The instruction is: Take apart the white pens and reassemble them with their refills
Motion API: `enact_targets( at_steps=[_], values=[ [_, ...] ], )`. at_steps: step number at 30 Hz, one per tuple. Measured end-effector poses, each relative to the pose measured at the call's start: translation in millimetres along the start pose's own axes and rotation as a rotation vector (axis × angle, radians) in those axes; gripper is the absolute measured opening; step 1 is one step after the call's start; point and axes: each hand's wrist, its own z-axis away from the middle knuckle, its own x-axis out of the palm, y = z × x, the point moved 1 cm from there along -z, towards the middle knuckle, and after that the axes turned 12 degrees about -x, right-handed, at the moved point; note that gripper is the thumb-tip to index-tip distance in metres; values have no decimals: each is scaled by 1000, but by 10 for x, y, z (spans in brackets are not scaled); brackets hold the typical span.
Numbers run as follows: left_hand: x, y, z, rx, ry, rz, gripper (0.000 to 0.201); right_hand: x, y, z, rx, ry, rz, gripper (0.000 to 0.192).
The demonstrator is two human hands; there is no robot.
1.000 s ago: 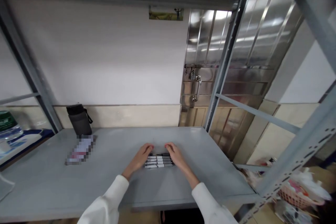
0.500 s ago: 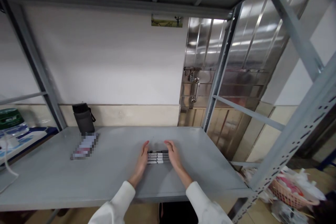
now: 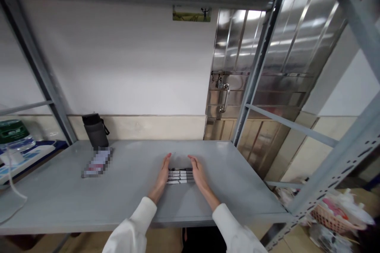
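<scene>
Several slim pens (image 3: 179, 176), white along the left and dark toward the right, lie side by side across the grey metal table (image 3: 124, 193). Against their left ends stands my left hand (image 3: 162, 173), its palm turned inward and its fingers stretched forward. My right hand (image 3: 199, 172) faces it from the other side, also with straight fingers, by the dark ends. The row of pens sits between the two palms; neither hand wraps its fingers round them. The outermost ends of the pens are partly hidden by the hands.
A black bottle (image 3: 96, 131) with a strap stands at the back left, with a blurred-out phone (image 3: 97, 163) in front. A white cable (image 3: 13, 185) lies at the left edge. Metal posts (image 3: 255, 67) frame the table; a basket (image 3: 335, 219) is on the floor at right.
The camera view has shifted slightly, so the surroundings sit a little differently. Both hands stay at the ends of the pens, palms facing each other.
</scene>
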Motion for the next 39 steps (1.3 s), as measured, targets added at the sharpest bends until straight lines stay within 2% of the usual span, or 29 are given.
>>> enact_targets(
  at_steps=[4,9,16,24,28,34,39],
  values=[
    [12,-112,-74,10,-15,149,52,12,28,-14,33,22,-67,52],
    [71,-86,-87,-11,-38,275,55,13,38,-47,105,35,-112,56],
    [105,3,-46,-21,-41,332,52,-7,53,-57,129,57,-173,54],
    [126,52,-106,-25,-36,288,52,-7,91,-99,108,51,-152,50],
    [140,70,-239,-45,-56,301,50,21,169,-208,98,51,-136,51],
    [177,81,-578,-18,-58,361,47,135,409,-499,88,171,-259,47],
    [194,82,-878,-4,-39,320,44,210,564,-736,64,168,-245,42]
  ],
)
